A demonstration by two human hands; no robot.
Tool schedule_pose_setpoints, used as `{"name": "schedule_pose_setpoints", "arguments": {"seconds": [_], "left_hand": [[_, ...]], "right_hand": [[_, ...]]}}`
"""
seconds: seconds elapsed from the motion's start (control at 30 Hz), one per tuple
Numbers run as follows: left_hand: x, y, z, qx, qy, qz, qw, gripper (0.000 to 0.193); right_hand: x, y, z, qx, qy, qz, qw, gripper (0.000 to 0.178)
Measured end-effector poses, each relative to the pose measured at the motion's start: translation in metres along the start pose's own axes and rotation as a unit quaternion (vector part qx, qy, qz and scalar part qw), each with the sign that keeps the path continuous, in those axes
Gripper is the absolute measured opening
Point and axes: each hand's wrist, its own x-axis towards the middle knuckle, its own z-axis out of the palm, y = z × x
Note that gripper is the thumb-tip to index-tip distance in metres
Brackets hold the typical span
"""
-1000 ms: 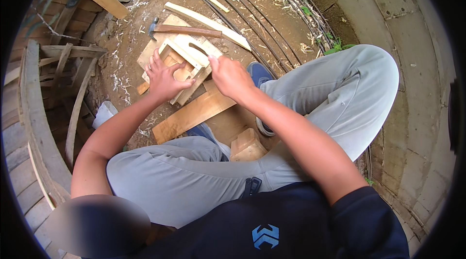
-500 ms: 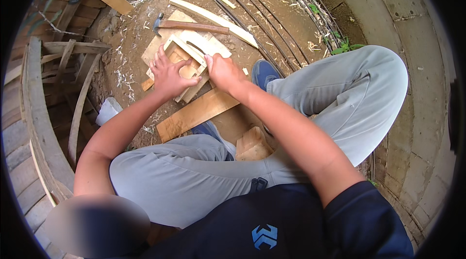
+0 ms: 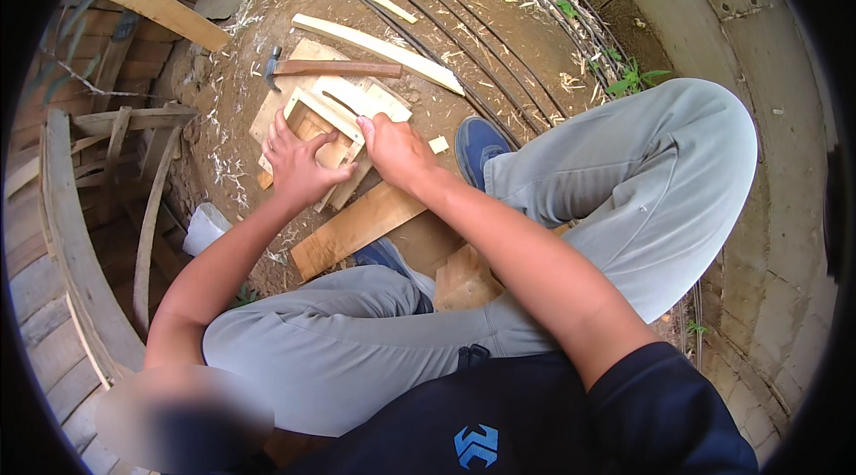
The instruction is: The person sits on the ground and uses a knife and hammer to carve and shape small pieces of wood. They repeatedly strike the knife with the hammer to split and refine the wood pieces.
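A small open wooden box [image 3: 312,104] of pale boards lies tilted on flat boards on the ground in front of me. My left hand [image 3: 301,161] grips its near left side, fingers over the outer edge and thumb across the opening. My right hand [image 3: 397,152] is closed at the box's right corner, thumb pressed along the top. A thin, dark, curved strip [image 3: 339,104] runs from that thumb over the pale wood; whether it is a blade or a gap I cannot make out. Just beyond the box lies a claw hammer [image 3: 334,69] with a brown wooden handle.
A long pale strip of wood [image 3: 379,52] and black cables [image 3: 446,52] lie past the hammer. A brown plank [image 3: 357,230] and a wooden block [image 3: 465,279] sit between my legs. Wooden framing [image 3: 76,234] stands at left, a wall [image 3: 758,163] at right. Shavings litter the dirt.
The view has shifted slightly. The dark strip's visible part looks shorter and thinner beside my right thumb. A small pale wood chip shows more fully right of the box. Both hands keep their places.
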Motion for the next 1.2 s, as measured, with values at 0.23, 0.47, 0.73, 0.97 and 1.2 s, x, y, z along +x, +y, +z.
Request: {"name": "schedule_pose_setpoints", "arguments": {"seconds": [0.23,0.47,0.73,0.97,1.2], "left_hand": [[0.002,-0.003,0.006,0.022,-0.002,0.0,1.0,0.074],[0.003,0.0,0.003,0.006,-0.009,-0.003,1.0,0.074],[0.001,-0.001,0.003,0.01,-0.002,0.004,1.0,0.075],[-0.001,-0.003,0.003,0.012,0.0,0.01,1.0,0.074],[-0.001,-0.001,0.003,0.015,-0.002,0.005,1.0,0.073]], "right_hand": [[0.001,0.004,0.004,0.003,-0.002,0.002,1.0,0.051],[-0.002,0.006,0.004,0.004,-0.002,0.001,1.0,0.051],[-0.011,0.01,0.001,-0.026,-0.015,0.005,1.0,0.052],[-0.026,0.013,-0.008,-0.032,-0.042,0.037,0.998,0.055],[-0.053,0.027,-0.017,-0.035,-0.037,0.04,0.998,0.058]]}}
